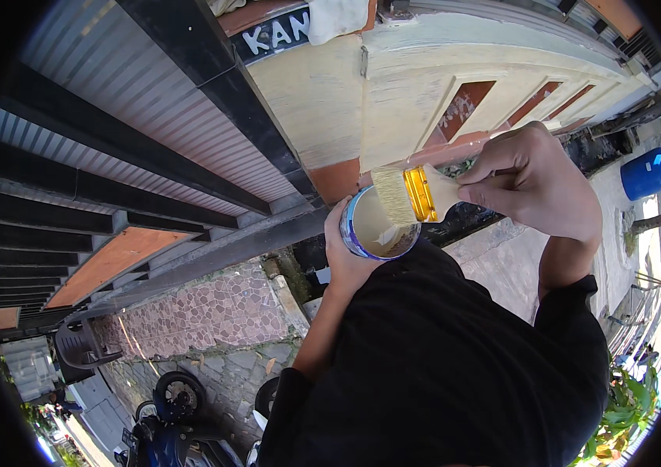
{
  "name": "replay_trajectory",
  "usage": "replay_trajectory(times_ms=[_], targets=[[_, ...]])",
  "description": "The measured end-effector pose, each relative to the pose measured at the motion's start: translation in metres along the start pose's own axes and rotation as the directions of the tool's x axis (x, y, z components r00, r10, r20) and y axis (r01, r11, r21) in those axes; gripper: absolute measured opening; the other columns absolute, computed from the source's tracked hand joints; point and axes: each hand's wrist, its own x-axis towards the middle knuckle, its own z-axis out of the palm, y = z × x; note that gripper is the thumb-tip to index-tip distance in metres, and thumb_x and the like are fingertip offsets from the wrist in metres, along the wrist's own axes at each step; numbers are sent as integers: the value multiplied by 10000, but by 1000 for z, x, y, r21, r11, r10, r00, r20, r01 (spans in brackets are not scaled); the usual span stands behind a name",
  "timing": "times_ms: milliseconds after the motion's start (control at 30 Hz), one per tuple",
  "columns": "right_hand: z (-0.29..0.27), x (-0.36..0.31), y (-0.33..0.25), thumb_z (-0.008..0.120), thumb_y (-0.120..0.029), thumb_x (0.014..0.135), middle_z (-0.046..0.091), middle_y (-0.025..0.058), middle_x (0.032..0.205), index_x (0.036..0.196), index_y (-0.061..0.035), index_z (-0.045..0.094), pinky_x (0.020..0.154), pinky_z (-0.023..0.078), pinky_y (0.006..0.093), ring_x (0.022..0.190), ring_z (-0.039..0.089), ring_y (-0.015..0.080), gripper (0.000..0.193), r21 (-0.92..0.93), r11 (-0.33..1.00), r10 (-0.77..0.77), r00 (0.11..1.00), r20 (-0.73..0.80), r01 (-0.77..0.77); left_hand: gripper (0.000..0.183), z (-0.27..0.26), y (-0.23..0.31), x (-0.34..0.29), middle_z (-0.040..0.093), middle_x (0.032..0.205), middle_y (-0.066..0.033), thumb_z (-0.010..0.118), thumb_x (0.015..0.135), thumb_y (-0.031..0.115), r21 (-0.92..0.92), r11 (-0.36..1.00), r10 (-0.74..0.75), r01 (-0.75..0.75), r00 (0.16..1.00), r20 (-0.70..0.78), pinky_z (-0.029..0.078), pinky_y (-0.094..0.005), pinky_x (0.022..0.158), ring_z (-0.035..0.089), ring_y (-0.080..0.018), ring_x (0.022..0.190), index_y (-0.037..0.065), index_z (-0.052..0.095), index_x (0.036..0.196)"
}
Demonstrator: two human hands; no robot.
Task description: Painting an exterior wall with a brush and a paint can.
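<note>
Right hand [537,183], nearly closed, pinched brush [421,194] by handle [446,193]; bristles [391,194] pointed left from hand, over can [350,226]. Left hand [344,261], lower left of it, curled half-open round can.

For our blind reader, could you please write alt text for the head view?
A person's right hand holds a wide paintbrush at the mouth of a paint can held in their left hand; beyond stands a cream wall.
</note>
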Motion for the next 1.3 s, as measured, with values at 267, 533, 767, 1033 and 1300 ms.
replay_trajectory(times_ms=[267,533,767,1033,1300], targets=[[48,29,-2,772,-56,859,724,206,798,784,48,736,754,571,464,814,732,383,133,-373,916,-85,980,182,149,1206,5,16,-2,557,1510,-210,1077,595,302,143,988,80,-65,991,-107,449,-450,1183,578,-344,1388,-2,402,1546],[84,36,11,743,-79,865,696,264,785,767,61,717,817,586,512,843,730,435,172,-476,861,-78,971,224,179,1173,5,20,-11,520,1545,-232,1045,614,284,172,979,130,-107,984,-125,399,-520,1213,502,-434,1434,16,407,1562],[86,19,12,766,-125,884,719,239,829,802,33,742,823,583,524,872,733,432,179,-529,832,-71,978,198,168,1162,4,22,-16,521,1547,-246,1042,618,272,189,974,143,-124,985,-92,386,-552,1217,485,-463,1444,13,405,1555],[81,0,18,770,-117,885,713,196,844,861,8,726,831,570,528,921,710,424,135,-492,863,-50,988,148,118,1147,3,20,-23,532,1541,-239,1044,611,268,180,971,167,-160,986,-24,390,-551,1216,493,-461,1439,15,421,1541],[98,-36,10,832,-80,863,722,157,833,932,4,740,666,572,337,706,723,295,142,3,999,44,976,-214,-44,1190,2,19,-33,534,1504,-244,1066,590,297,86,994,65,-60,996,-53,408,-515,1204,521,-437,1408,10,415,1544]])
